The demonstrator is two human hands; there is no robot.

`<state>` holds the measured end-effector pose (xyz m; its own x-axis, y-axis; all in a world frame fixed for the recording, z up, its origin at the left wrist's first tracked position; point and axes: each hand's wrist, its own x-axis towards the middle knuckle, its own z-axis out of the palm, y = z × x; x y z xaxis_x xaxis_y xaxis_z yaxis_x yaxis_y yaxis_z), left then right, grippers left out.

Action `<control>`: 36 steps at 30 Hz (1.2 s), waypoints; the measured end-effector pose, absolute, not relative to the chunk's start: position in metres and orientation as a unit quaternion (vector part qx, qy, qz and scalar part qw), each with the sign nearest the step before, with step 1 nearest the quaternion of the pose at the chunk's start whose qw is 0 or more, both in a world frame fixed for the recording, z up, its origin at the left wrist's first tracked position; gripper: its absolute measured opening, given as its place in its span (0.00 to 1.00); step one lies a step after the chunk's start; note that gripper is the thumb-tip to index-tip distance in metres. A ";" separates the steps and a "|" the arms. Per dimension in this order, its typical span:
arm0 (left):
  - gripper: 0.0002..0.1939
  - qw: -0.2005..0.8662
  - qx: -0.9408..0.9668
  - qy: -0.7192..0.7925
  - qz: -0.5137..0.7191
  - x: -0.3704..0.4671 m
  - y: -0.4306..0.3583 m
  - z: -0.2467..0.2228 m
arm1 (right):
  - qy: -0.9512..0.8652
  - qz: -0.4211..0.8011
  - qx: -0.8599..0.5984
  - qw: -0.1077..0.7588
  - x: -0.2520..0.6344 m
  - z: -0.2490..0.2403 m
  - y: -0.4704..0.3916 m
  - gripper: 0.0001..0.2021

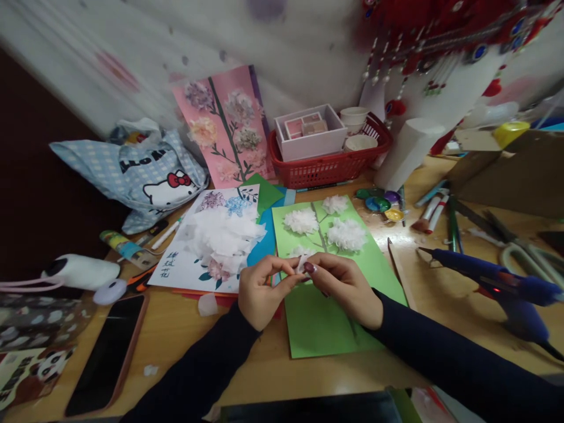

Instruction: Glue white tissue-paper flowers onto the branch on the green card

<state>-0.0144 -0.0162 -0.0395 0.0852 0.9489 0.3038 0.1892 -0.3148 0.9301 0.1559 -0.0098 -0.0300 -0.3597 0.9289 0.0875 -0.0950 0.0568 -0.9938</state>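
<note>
A small, crumpled piece of thin white paper (pixel 302 264) sits between the tips of both hands, over the upper middle of a light green rectangular card (pixel 317 335). The left hand (pixel 264 289) pinches it between thumb and forefinger from one side; the right hand (pixel 348 288) meets it from the other, thumb and forefinger pressed together, remaining fingers curled beneath — how they close there is hidden. Such a light scrap probably calls for fingertips rather than a full grip. The card lies flat under the hands, likely so that its ruffled white paper flowers (pixel 347 235) stay in sight and uncrushed. A loose heap of thin white sheets (pixel 222 235) rests on a white illustrated page just beyond the left hand, seemingly for easy reach. The blue glue gun (pixel 493 279) lies off to the right — its nozzle pointing toward the card, apart from the fingers.
</note>
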 end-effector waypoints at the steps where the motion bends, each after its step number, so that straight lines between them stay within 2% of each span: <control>1: 0.10 0.369 0.637 0.452 0.503 -0.014 -0.016 -0.040 | -0.584 0.582 -0.359 0.437 0.156 -0.030 -0.010 0.17; 3: 0.11 0.387 0.626 0.447 0.508 -0.013 -0.017 -0.039 | -0.590 0.574 -0.360 0.439 0.156 -0.030 -0.010 0.16; 7: 0.17 0.495 0.546 0.426 0.524 -0.009 -0.016 -0.035 | -0.615 0.542 -0.365 0.440 0.156 -0.030 -0.009 0.15; 10: 0.17 0.505 0.501 0.464 0.527 -0.007 -0.013 -0.032 | -0.629 0.526 -0.367 0.440 0.155 -0.031 -0.009 0.14; 18: 0.18 0.407 0.406 0.531 0.623 -0.027 0.008 -0.031 | -0.608 0.531 -0.404 0.431 0.156 -0.036 -0.006 0.16; 22: 0.18 0.364 0.430 0.574 0.595 -0.052 0.025 -0.022 | -0.620 0.514 -0.422 0.415 0.157 -0.038 -0.004 0.15; 27: 0.16 0.147 0.452 0.644 0.600 -0.106 0.037 -0.014 | -0.680 0.437 -0.417 0.415 0.159 -0.042 -0.004 0.15; 30: 0.14 0.104 0.418 0.657 0.619 -0.145 0.015 -0.013 | -0.685 0.412 -0.433 0.417 0.163 -0.039 -0.005 0.16; 33: 0.10 0.112 0.443 0.674 0.580 -0.168 -0.027 -0.020 | -0.685 0.457 -0.446 0.350 0.160 -0.026 -0.002 0.15; 36: 0.06 0.147 0.505 0.687 0.501 -0.166 -0.064 -0.033 | -0.688 0.515 -0.444 0.254 0.138 -0.009 0.008 0.08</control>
